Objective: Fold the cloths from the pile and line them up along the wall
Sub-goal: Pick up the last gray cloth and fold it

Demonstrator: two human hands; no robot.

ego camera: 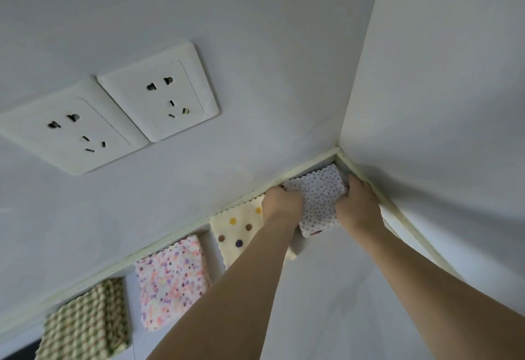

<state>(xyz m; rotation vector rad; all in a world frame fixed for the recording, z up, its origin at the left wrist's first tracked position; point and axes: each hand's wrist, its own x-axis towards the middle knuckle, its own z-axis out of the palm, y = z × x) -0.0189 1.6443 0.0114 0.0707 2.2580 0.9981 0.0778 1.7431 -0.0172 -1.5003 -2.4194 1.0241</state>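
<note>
A folded white cloth with small purple dots (pixel 319 200) lies in the corner where the two walls meet. My left hand (pixel 281 202) grips its left edge and my right hand (pixel 358 203) grips its right edge. To its left, along the wall, lie three more folded cloths: a cream one with large coloured dots (pixel 238 232), partly under my left forearm, a white one with pink and purple speckles (pixel 172 281), and a green checked one (pixel 85 322). The pile of unfolded cloths is out of view.
Two white wall sockets (pixel 108 109) sit on the back wall above the row. A second wall (pixel 443 132) closes the right side at the corner. The white tabletop (pixel 326 303) extends towards me between my forearms.
</note>
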